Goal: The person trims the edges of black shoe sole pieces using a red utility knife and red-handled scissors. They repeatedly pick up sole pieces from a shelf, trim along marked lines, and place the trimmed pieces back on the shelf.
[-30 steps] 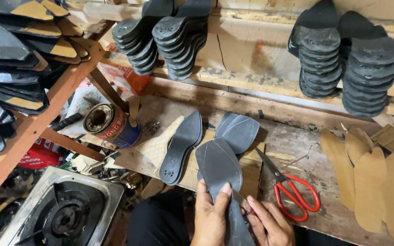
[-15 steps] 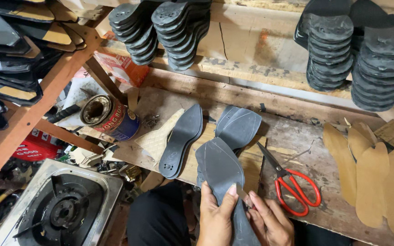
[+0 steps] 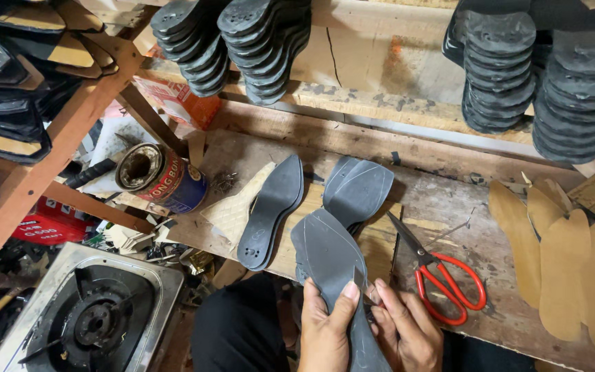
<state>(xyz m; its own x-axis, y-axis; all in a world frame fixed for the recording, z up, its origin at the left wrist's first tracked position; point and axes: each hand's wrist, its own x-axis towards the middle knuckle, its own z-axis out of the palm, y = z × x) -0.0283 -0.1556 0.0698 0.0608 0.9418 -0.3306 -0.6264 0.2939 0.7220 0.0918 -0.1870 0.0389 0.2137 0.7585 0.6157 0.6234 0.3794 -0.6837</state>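
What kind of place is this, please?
Most likely a small shoemaking workshop. Stacks of black soles stand on the shelf, tan insoles and red scissors lie on the worn wooden bench, and both hands, left and right, hold a grey sole.

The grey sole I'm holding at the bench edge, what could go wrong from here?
1. Both hands, left hand and right hand, pinch the grey sole near its heel end, so the long front could flex or slip sideways.
2. The red-handled scissors lie open right beside the right hand; a reach that way might meet the blades.
3. The black sole pokes over the bench edge and might get knocked down towards the gas stove.
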